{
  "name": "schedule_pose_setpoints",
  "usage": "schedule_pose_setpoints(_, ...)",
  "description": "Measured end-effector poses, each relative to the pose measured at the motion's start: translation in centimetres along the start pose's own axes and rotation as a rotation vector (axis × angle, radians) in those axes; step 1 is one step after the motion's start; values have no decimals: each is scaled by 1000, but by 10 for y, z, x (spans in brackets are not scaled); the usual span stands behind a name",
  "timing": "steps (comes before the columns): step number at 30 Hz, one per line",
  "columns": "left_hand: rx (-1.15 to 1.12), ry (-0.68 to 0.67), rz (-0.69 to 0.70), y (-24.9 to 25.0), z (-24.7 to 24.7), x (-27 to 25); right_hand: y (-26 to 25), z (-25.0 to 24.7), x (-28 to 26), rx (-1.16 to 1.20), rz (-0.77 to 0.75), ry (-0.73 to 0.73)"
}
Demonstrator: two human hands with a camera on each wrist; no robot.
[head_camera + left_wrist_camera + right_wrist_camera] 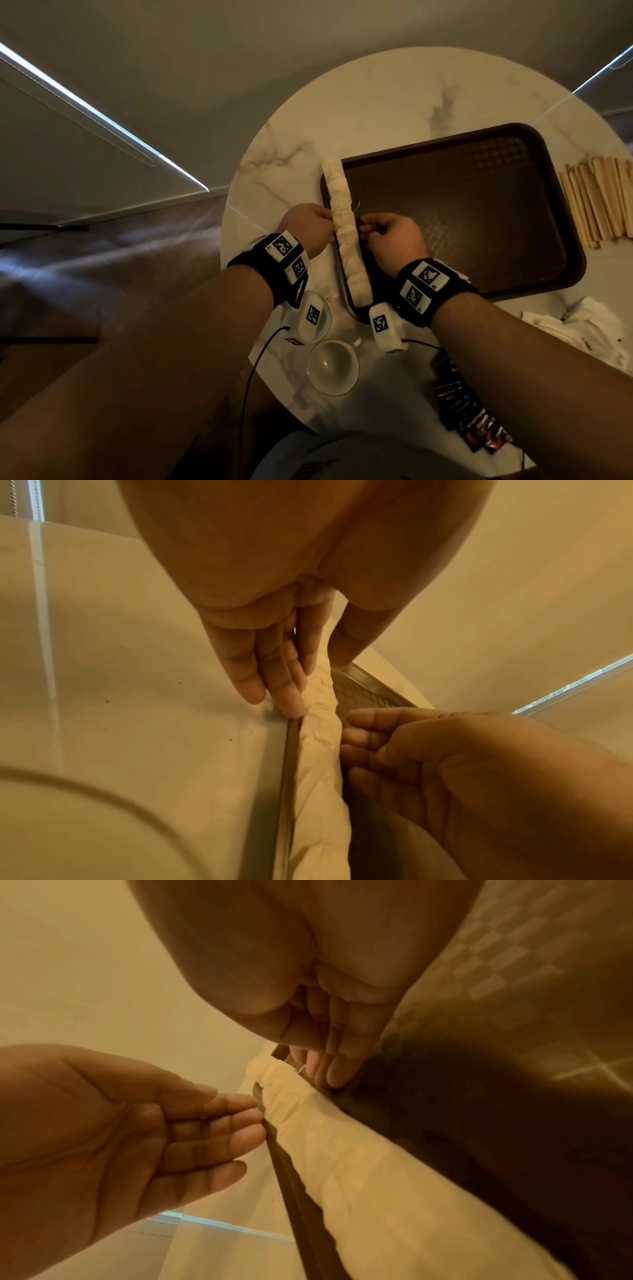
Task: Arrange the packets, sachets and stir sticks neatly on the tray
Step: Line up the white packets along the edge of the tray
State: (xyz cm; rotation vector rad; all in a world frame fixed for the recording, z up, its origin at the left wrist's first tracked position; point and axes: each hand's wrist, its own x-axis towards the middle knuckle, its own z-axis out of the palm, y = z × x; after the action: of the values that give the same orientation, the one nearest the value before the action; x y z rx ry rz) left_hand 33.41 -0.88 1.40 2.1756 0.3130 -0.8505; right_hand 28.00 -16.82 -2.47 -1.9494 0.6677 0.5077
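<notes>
A long row of cream sachets (337, 192) stands along the left rim of the dark brown tray (462, 219). My left hand (322, 222) touches the row from the table side with straight fingers (284, 685), and its thumb reaches over the row. My right hand (368, 228) is inside the tray, fingertips (334, 1069) against the row's right side. In the wrist views the sachets (322, 750) (325, 1137) run between the two hands. Neither hand grips anything. Wooden stir sticks (596, 198) lie right of the tray. Dark packets (459, 404) lie near the table's front.
A white cup (333, 366) and a saucer (320, 329) stand on the round marble table (376, 113) just below my wrists. A heap of white wrappers (582, 322) lies right of the tray's near corner. The rest of the tray floor is bare.
</notes>
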Motion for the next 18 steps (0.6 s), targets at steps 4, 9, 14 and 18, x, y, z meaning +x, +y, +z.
schedule_pose_setpoints(4, 6, 16, 9, 0, -2, 2, -6, -1, 6, -39, -36, 6)
schedule_pose_setpoints(9, 44, 82, 33, 0, -4, 8, -15, 0, 20, 3, -33, 37)
schedule_pose_setpoints(14, 10, 43, 20, -1, -4, 12, -19, 0, 30, -40, -46, 55)
schedule_pose_setpoints(18, 29, 29, 43, -2, -5, 15, -26, -2, 39, 6, -52, 93)
